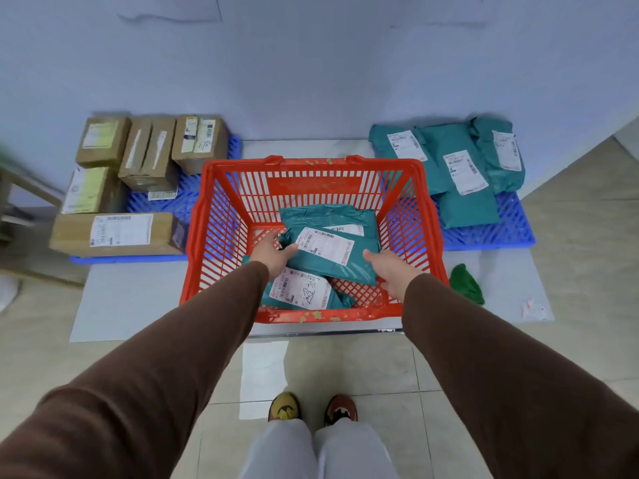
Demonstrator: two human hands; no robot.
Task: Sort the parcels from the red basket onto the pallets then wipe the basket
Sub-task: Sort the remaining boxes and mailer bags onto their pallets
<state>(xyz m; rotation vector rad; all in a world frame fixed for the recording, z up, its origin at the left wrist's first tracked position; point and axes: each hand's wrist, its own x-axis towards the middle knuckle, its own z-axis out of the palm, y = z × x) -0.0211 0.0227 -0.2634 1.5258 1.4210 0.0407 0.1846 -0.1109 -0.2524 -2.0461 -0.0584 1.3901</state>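
The red basket (pixel 311 167) stands on the floor between two blue pallets. Inside it lie teal parcel bags with white labels; the top teal bag (pixel 332 262) rests across the others. My left hand (pixel 271 252) touches that bag's left end, fingers curled round its edge. My right hand (pixel 389 271) is at the bag's right end, thumb on top. A second teal bag (pixel 301 292) lies under it near the front wall. The left pallet (pixel 179 198) carries several brown cardboard boxes (pixel 117 233). The right pallet (pixel 491 233) carries teal bags (pixel 460 174).
A green cloth (pixel 466 283) lies on the grey mat (pixel 138 302) right of the basket. A crumpled white scrap (pixel 534 309) sits further right. A wall runs close behind the pallets. My feet (pixel 313 407) stand on the tiled floor before the mat.
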